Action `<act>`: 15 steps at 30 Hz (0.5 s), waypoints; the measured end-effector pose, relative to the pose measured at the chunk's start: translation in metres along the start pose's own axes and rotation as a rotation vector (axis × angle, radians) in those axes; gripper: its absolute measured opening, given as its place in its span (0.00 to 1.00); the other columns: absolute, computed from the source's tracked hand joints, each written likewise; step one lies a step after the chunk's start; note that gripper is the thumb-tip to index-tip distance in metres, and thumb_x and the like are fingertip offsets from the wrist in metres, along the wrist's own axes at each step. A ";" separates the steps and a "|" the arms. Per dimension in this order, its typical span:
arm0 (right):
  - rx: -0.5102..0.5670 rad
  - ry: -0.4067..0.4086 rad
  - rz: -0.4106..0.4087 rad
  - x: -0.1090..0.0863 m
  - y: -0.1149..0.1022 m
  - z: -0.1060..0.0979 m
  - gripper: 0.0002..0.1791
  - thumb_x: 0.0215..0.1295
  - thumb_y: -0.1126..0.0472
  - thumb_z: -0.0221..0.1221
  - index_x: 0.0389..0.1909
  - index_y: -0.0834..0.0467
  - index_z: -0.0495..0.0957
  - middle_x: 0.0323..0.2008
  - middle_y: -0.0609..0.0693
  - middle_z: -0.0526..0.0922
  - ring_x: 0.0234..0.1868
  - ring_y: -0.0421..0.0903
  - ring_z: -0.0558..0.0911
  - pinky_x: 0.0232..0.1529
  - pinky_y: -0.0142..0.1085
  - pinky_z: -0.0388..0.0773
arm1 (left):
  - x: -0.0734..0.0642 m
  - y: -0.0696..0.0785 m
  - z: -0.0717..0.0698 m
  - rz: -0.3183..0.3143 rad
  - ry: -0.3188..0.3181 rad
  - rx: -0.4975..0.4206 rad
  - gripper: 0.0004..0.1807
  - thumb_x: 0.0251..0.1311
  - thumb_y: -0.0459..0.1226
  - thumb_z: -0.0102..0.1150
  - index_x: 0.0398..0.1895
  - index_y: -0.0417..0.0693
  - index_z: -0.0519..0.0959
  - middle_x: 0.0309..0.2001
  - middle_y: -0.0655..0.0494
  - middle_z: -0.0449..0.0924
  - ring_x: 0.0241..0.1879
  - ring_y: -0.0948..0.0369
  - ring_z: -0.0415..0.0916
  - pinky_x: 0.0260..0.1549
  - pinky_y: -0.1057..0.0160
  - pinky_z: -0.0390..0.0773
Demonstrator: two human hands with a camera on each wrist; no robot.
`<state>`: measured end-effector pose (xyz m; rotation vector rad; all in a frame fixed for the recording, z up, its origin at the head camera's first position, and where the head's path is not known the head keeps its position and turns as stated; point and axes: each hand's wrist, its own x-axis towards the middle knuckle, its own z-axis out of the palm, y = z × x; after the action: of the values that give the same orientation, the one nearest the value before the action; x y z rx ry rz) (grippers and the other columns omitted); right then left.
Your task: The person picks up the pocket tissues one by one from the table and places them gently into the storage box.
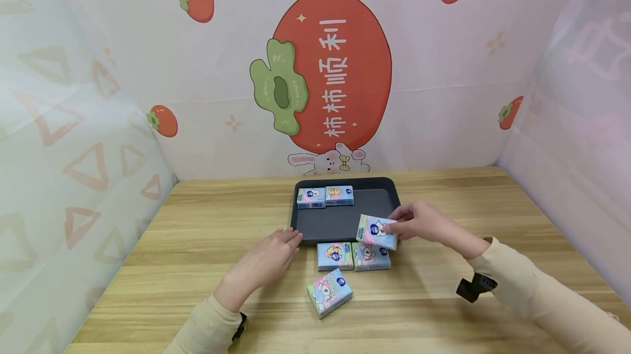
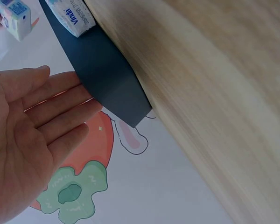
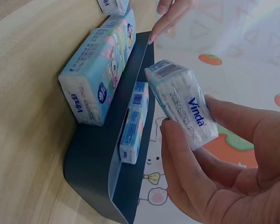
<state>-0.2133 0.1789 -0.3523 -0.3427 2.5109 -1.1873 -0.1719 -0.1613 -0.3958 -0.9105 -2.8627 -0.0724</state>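
Between thumb and fingers, my right hand (image 1: 419,225) pinches a tissue pack (image 1: 376,232) above the front right part of a dark tray (image 1: 325,227). The pack is blue and pink, and "Vinda" shows on its end (image 3: 192,109) in the right wrist view. My left hand (image 1: 270,258) has its fingers straight, with the tips touching the tray's front left corner. Inside the tray, at the back left, two packs lie side by side: one with a white figure (image 1: 311,197), one with a yellow figure (image 1: 339,195).
Just in front of the tray, a yellow-figure pack (image 1: 334,256) and a pink-figure pack (image 1: 371,257) lie side by side. Nearer to me is another pack (image 1: 329,292), turned at an angle. A printed cloth (image 1: 419,124) hangs behind the wooden table (image 1: 222,217).
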 end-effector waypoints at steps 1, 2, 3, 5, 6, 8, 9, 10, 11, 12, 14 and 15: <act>0.003 0.003 0.002 0.002 0.000 -0.001 0.26 0.55 0.50 0.68 0.45 0.67 0.80 0.35 0.54 0.83 0.31 0.44 0.83 0.38 0.41 0.86 | 0.000 0.000 0.000 0.000 0.000 0.001 0.18 0.68 0.37 0.51 0.55 0.36 0.77 0.55 0.44 0.78 0.59 0.50 0.74 0.63 0.52 0.71; 0.006 0.004 0.002 0.003 0.000 -0.002 0.26 0.55 0.50 0.67 0.45 0.67 0.79 0.35 0.55 0.83 0.31 0.44 0.83 0.38 0.41 0.86 | 0.000 0.000 0.000 0.000 0.001 0.001 0.17 0.68 0.37 0.51 0.54 0.36 0.77 0.55 0.44 0.78 0.59 0.50 0.74 0.62 0.52 0.71; 0.008 0.006 0.004 0.004 0.000 -0.002 0.26 0.55 0.50 0.67 0.45 0.67 0.80 0.35 0.55 0.83 0.31 0.44 0.83 0.38 0.41 0.86 | 0.000 0.000 0.000 0.000 0.001 0.001 0.17 0.67 0.37 0.51 0.54 0.36 0.77 0.55 0.43 0.78 0.59 0.50 0.74 0.62 0.52 0.71; 0.017 0.009 0.010 0.007 0.000 -0.004 0.25 0.56 0.51 0.67 0.45 0.67 0.80 0.35 0.55 0.83 0.31 0.44 0.83 0.39 0.41 0.86 | 0.000 0.000 0.000 -0.001 0.001 0.004 0.17 0.67 0.37 0.51 0.54 0.36 0.77 0.55 0.44 0.78 0.59 0.50 0.74 0.62 0.52 0.71; 0.022 0.006 0.009 0.008 0.000 -0.005 0.25 0.56 0.51 0.67 0.45 0.67 0.79 0.35 0.55 0.83 0.31 0.44 0.84 0.39 0.42 0.86 | 0.000 0.000 0.000 -0.002 0.000 0.004 0.17 0.68 0.37 0.51 0.54 0.36 0.77 0.55 0.44 0.78 0.59 0.50 0.74 0.62 0.52 0.71; 0.028 0.007 0.015 0.010 0.000 -0.006 0.25 0.56 0.51 0.67 0.45 0.68 0.79 0.34 0.55 0.83 0.31 0.44 0.84 0.39 0.42 0.86 | 0.000 0.000 0.000 -0.002 0.001 0.005 0.17 0.68 0.37 0.51 0.54 0.36 0.77 0.55 0.44 0.78 0.59 0.50 0.74 0.62 0.52 0.71; 0.032 0.008 0.020 0.011 0.000 -0.007 0.25 0.56 0.51 0.67 0.45 0.68 0.79 0.34 0.55 0.83 0.31 0.43 0.84 0.40 0.42 0.86 | 0.000 0.000 0.000 -0.001 0.001 0.007 0.17 0.68 0.37 0.51 0.54 0.36 0.77 0.55 0.44 0.78 0.59 0.50 0.74 0.62 0.52 0.71; 0.039 0.008 0.023 0.012 0.000 -0.008 0.25 0.57 0.52 0.66 0.45 0.68 0.79 0.34 0.55 0.83 0.31 0.43 0.84 0.40 0.42 0.86 | 0.000 0.000 0.000 0.001 0.002 0.008 0.17 0.68 0.37 0.51 0.54 0.36 0.77 0.55 0.44 0.78 0.59 0.50 0.74 0.62 0.52 0.71; 0.039 0.010 0.027 0.013 0.000 -0.009 0.25 0.57 0.52 0.66 0.45 0.68 0.79 0.34 0.56 0.83 0.31 0.44 0.84 0.40 0.42 0.86 | 0.000 0.000 0.000 0.002 0.003 0.009 0.17 0.67 0.37 0.51 0.54 0.36 0.77 0.55 0.44 0.78 0.58 0.50 0.74 0.62 0.52 0.71; 0.040 0.011 0.033 0.014 0.000 -0.010 0.25 0.57 0.52 0.66 0.46 0.69 0.79 0.35 0.56 0.82 0.32 0.44 0.84 0.41 0.42 0.85 | 0.000 0.000 0.000 0.004 0.006 0.010 0.17 0.67 0.37 0.51 0.54 0.36 0.78 0.55 0.44 0.78 0.58 0.50 0.74 0.62 0.52 0.72; 0.039 0.013 0.046 0.016 -0.001 -0.012 0.25 0.57 0.52 0.66 0.46 0.69 0.79 0.35 0.56 0.82 0.32 0.44 0.84 0.42 0.42 0.85 | 0.000 0.000 -0.001 0.008 0.008 0.010 0.17 0.67 0.36 0.51 0.54 0.36 0.78 0.55 0.43 0.78 0.58 0.50 0.74 0.62 0.52 0.72; 0.037 0.014 0.054 0.017 -0.001 -0.012 0.25 0.57 0.52 0.66 0.46 0.69 0.79 0.35 0.56 0.82 0.32 0.43 0.84 0.42 0.42 0.85 | 0.000 0.000 -0.001 0.009 0.009 0.010 0.17 0.67 0.36 0.51 0.54 0.35 0.78 0.54 0.43 0.78 0.58 0.49 0.74 0.62 0.52 0.72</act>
<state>-0.2332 0.1808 -0.3475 -0.2557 2.4903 -1.2182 -0.1716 -0.1611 -0.3952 -0.9187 -2.8479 -0.0618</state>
